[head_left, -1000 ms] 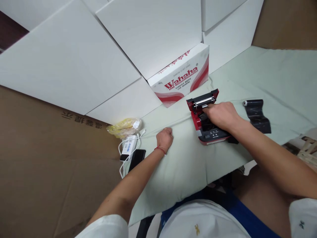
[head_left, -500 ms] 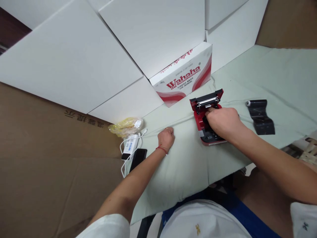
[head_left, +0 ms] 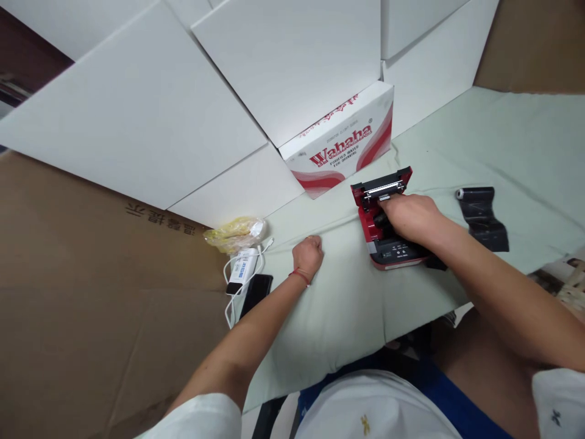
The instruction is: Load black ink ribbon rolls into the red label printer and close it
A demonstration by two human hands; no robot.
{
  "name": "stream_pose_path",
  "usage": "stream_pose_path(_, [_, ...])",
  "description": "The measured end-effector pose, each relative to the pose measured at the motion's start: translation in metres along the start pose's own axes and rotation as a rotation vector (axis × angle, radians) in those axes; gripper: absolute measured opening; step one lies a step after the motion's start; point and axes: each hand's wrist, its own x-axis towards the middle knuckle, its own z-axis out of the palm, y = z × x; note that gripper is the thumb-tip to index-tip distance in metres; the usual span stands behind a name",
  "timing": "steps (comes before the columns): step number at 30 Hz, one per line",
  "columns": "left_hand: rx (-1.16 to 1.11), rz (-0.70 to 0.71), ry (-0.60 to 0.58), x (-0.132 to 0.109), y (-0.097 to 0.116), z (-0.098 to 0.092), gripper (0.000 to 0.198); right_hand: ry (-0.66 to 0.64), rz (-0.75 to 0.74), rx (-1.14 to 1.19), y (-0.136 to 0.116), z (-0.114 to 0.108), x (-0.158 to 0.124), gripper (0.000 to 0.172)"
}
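Right hand (head_left: pixel 411 216) in the open device (head_left: pixel 388 251), left hand (head_left: pixel 308 256) balled on the cloth (head_left: pixel 342 292).
The red-and-black device sits on the cloth in front of the box (head_left: pixel 342 146), its lid (head_left: pixel 381 186) raised; the right fingertips reach inside, just by the lid, and whether they pinch anything I cannot tell. The left hand's fingers are curled tight, well apart from the device. A black roll (head_left: pixel 482 219) lies partly unrolled to its right.
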Motion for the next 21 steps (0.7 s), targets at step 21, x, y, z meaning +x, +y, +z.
stream_pose_path(21, [-0.018,0.005,0.006,0.0,0.0,0.0,0.026,-0.12,-0.036,0.096,0.029,-0.018,-0.032,0.039])
